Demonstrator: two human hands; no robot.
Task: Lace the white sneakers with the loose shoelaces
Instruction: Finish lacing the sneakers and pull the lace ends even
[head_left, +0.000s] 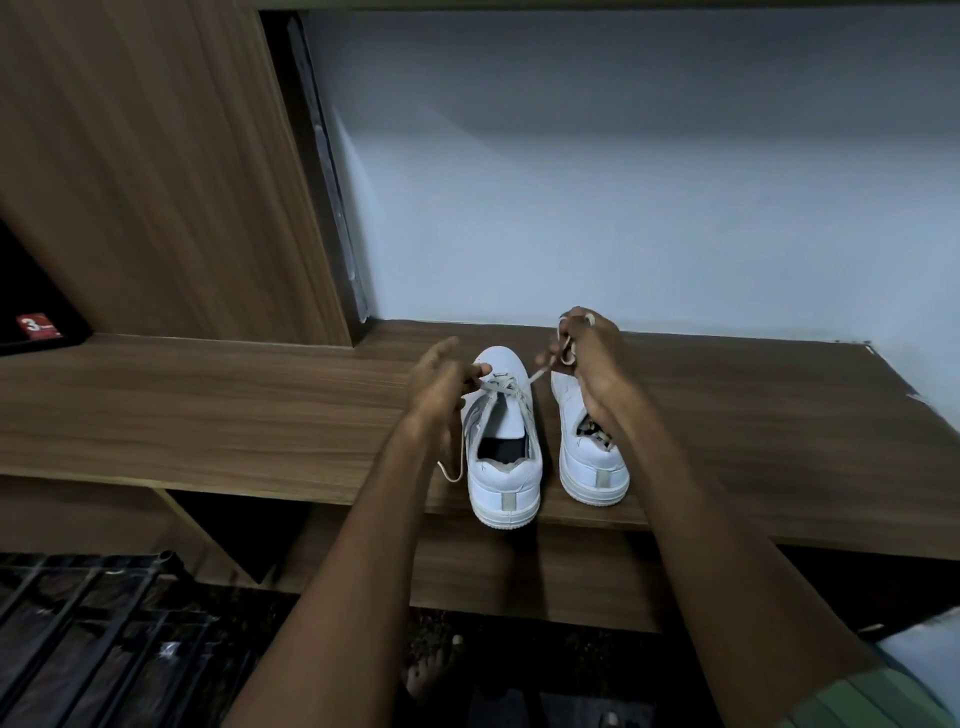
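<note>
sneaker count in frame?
2. Left sneaker stands on the wooden shelf between the hands, partly laced. Right sneaker stands beside it, partly behind the right hand. None seems hidden.

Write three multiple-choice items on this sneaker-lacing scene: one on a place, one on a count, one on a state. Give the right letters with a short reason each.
1. Where do the sneakers stand?
A. on the wooden shelf
B. on the floor
C. inside a cardboard box

2. How many white sneakers are in view?
A. one
B. two
C. four

3. What is the right hand doing?
A. resting flat on the wood
B. gripping a bunched shoelace
C. holding a brush

Answers:
1. A: both the left sneaker and the right sneaker sit heels toward the camera on the wooden shelf.
2. B: only this pair shows.
3. B: the right hand is curled round loops of the shoelace, which runs taut to the left sneaker's eyelets, while the left hand pinches the other end.
</note>
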